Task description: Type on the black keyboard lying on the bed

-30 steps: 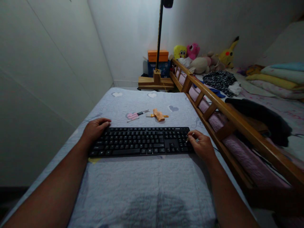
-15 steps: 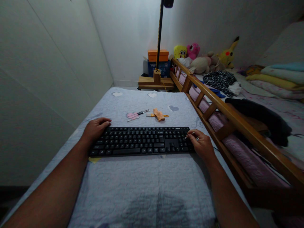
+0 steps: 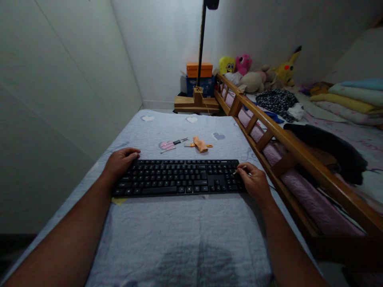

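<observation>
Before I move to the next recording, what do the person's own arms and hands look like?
The left hand and right hand are bare, without gloves. The left forearm and right forearm show no sleeves, watch or bracelet. Rings can't be ruled out.

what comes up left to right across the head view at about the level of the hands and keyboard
Left hand → black keyboard → right hand → wooden bed rail → black cloth on the bed
</observation>
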### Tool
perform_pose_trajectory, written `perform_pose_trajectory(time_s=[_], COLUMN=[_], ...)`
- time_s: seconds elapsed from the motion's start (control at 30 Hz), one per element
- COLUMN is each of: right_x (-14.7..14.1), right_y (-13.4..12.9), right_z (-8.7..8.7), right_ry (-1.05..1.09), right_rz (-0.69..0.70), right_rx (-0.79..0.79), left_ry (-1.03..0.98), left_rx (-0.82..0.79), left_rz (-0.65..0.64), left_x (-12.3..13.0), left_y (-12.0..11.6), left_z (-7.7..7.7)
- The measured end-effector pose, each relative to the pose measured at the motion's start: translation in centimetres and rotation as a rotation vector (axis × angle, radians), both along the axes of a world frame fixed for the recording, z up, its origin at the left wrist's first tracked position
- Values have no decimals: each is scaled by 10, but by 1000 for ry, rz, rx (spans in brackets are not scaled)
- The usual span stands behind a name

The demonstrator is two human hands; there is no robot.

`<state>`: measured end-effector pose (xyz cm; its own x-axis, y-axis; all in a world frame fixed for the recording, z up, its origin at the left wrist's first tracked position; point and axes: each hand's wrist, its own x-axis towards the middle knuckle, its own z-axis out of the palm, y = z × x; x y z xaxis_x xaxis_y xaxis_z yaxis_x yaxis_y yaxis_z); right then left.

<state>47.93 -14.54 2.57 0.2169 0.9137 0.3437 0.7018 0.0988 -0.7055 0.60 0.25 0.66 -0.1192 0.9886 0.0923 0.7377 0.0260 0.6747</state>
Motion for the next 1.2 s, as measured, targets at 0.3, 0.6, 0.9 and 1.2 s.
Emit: perform_pose_trajectory(time_s=[0.3,0.6,0.9,1.2], right_x=[0,2,3,-3], right_y=[-1,-1,-2,-1], right_z=[1,4,4,5], right_ry=[-6,-21,-18,-36], right_rz=[-13,-45,-67,-32], right_rx=[11,-5,8,4], left_ry=[2,0,-6,8], left_rx=[-3,-8,-1,-10], left_rz=[10,11,5,9], left_x=[0,2,3,4], left_y=[0,-1,-2,-3], left_z=[0,3,5,6])
